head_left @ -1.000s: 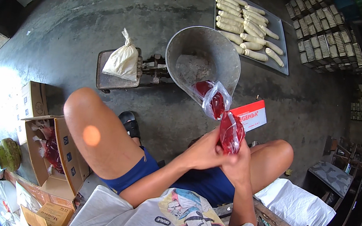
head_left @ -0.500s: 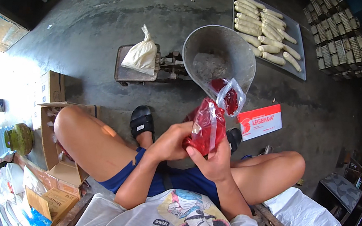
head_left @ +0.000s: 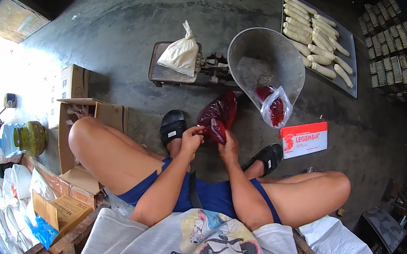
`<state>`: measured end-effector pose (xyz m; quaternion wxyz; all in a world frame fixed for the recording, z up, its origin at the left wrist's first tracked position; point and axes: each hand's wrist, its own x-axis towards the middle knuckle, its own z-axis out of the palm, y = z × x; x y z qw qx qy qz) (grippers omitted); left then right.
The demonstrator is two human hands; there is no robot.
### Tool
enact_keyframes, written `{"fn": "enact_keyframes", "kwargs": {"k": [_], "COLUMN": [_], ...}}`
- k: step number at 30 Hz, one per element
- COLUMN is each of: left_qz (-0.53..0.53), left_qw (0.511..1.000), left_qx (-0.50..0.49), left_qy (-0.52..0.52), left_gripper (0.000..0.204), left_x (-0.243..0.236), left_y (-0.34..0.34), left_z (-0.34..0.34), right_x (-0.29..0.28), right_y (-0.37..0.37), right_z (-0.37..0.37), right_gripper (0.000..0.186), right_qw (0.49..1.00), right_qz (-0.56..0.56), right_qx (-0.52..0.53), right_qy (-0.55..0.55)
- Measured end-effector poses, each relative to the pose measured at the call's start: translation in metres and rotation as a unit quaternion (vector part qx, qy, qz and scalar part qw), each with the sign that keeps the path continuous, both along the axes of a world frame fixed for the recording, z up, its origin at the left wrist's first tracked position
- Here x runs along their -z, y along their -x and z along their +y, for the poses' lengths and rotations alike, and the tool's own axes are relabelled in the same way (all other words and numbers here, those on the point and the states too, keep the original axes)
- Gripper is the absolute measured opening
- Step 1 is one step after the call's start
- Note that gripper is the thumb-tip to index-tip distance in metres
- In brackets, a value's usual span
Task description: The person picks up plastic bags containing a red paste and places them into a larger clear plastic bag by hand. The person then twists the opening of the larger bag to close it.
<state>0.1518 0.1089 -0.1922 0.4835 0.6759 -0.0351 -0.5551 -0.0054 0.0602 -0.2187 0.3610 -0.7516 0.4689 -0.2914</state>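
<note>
Between my knees, a plastic bag of dark red filling stretches away from me over the floor. My left hand pinches its near left corner, fingers closed. On the other side, my right hand grips the near right edge of the same bag. Beyond it stands a balance scale. A knotted white cloth-like bag rests on its left plate, and a large metal scoop pan sits on its right end. Inside the pan's lip lies another clear bag with red contents.
A red and white box lies right of my right sandal. At the far right, a metal tray carries several long pale rolls. Stacked metal moulds stand beyond it. An open cardboard box is by my left knee.
Both hands have moved forward and slightly left, lowering the red bag from in front of the pan to between my feet. It now hangs longer, pointing away from me.
</note>
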Motion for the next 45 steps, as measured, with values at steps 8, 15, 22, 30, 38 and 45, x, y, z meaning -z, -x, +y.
{"fn": "enact_keyframes", "kwargs": {"k": [8,15,22,30,38,45], "left_qz": [-0.046,-0.254,-0.379,-0.38,-0.36,-0.389], "left_qw": [0.997,0.963,0.917,0.907,0.916,0.906], "left_qx": [-0.029,-0.04,0.063,0.115,0.117,0.125], "left_qy": [0.061,0.078,-0.108,-0.139,-0.132,-0.113], "left_gripper": [0.029,0.015,0.026,0.036,0.045,0.046], "left_x": [-0.003,0.015,-0.003,-0.006,-0.002,-0.009], "left_y": [0.034,0.026,0.033,0.033,0.032,0.039], "left_z": [-0.003,-0.011,-0.01,-0.01,-0.01,-0.012], "right_x": [-0.031,-0.022,-0.02,-0.03,-0.034,-0.036], "right_y": [0.002,-0.008,-0.008,-0.003,0.006,0.014], "right_z": [0.002,-0.005,0.004,-0.002,-0.008,-0.014], "right_gripper": [0.051,0.056,0.066,0.075,0.074,0.077], "right_qw": [0.998,0.991,0.977,0.955,0.962,0.962], "right_qz": [-0.021,0.072,0.209,0.293,0.252,0.241], "right_qx": [-0.068,-0.072,-0.025,-0.029,-0.024,0.026], "right_qy": [-0.002,0.084,0.025,-0.043,-0.105,-0.126]}}
